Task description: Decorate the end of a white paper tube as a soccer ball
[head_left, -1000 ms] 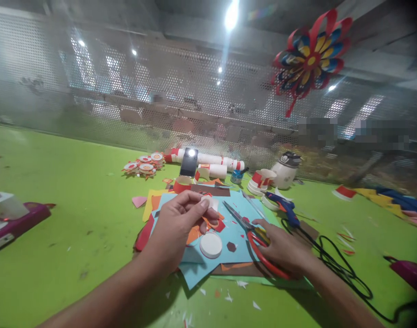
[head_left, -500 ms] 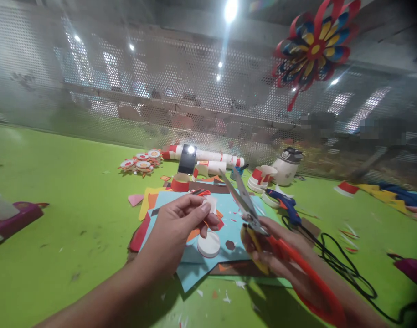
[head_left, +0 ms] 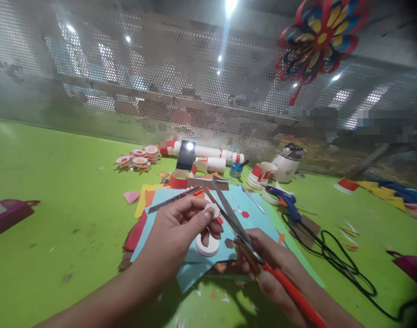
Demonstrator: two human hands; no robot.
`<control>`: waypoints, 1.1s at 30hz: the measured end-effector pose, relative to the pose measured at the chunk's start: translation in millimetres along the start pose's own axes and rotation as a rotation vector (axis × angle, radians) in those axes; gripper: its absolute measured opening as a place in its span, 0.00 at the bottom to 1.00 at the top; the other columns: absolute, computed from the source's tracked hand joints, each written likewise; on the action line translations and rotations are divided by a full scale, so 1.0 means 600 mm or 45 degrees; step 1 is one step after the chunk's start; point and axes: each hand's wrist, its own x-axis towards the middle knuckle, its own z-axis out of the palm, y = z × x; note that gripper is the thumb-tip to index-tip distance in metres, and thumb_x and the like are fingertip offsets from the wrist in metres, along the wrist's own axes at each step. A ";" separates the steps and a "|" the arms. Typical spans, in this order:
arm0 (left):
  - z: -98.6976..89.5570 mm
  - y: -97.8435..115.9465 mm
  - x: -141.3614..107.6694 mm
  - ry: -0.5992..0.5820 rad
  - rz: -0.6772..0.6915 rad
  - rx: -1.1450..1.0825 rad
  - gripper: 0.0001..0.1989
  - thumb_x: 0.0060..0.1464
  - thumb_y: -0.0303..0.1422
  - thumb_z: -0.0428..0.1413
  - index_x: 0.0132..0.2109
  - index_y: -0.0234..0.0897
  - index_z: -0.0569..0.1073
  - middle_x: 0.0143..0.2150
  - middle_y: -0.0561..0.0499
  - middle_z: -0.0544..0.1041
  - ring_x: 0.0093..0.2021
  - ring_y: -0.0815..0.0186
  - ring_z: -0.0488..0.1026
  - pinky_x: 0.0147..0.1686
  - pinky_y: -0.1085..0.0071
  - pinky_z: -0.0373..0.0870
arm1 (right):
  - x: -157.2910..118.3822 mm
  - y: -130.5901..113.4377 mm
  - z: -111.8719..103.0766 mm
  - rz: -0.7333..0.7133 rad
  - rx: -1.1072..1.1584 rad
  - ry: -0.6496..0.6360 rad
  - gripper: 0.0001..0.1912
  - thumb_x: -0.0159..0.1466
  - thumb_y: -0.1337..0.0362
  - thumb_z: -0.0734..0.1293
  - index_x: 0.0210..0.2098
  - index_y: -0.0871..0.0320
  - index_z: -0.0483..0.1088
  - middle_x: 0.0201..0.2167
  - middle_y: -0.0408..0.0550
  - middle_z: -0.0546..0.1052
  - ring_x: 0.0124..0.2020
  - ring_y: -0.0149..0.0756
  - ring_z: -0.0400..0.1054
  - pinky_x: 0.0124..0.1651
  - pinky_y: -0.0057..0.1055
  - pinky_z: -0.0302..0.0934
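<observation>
Between the thumb and fingers of my left hand (head_left: 186,223) is a small white paper piece (head_left: 212,210). My right hand (head_left: 273,259) grips scissors (head_left: 240,234) with red and yellow handles; the blades are slightly apart and point up-left, close to the paper piece. Under my left fingers a round white disc (head_left: 207,245) lies on light blue paper (head_left: 259,228). A dark hexagon (head_left: 229,243) and a red hexagon (head_left: 245,214) rest on that blue sheet. A utility knife (head_left: 176,198) lies behind my left hand.
A blue glue gun (head_left: 285,202) with a looped black cord lies to the right. White and red paper tubes (head_left: 208,151), a phone (head_left: 186,156) and a white jar (head_left: 287,164) stand at the back. Flower-like paper pieces (head_left: 140,159) sit back left on the green table (head_left: 74,196).
The scissors have swung down and left towards the white paper, and their blades have come closer together. The paper piece looks smaller and is turned differently in my left hand.
</observation>
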 end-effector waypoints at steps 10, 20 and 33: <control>0.006 0.001 -0.002 0.028 -0.007 -0.051 0.07 0.53 0.34 0.62 0.34 0.33 0.76 0.24 0.50 0.79 0.23 0.71 0.71 0.24 0.76 0.66 | 0.000 -0.011 0.009 -0.081 -0.100 0.056 0.25 0.65 0.41 0.59 0.48 0.54 0.68 0.29 0.44 0.67 0.29 0.34 0.62 0.33 0.28 0.60; 0.004 0.000 -0.001 0.027 0.002 -0.005 0.07 0.54 0.34 0.60 0.34 0.34 0.75 0.25 0.49 0.78 0.23 0.70 0.70 0.24 0.75 0.66 | 0.004 -0.012 0.007 -0.086 -0.196 0.083 0.26 0.64 0.41 0.60 0.49 0.54 0.70 0.29 0.43 0.69 0.28 0.33 0.62 0.33 0.28 0.60; 0.004 0.003 0.000 0.004 0.015 -0.024 0.07 0.54 0.33 0.60 0.32 0.33 0.74 0.24 0.50 0.77 0.23 0.70 0.69 0.23 0.75 0.65 | 0.006 -0.017 0.006 -0.113 -0.257 0.097 0.28 0.64 0.40 0.59 0.47 0.55 0.71 0.29 0.44 0.69 0.27 0.33 0.60 0.33 0.28 0.59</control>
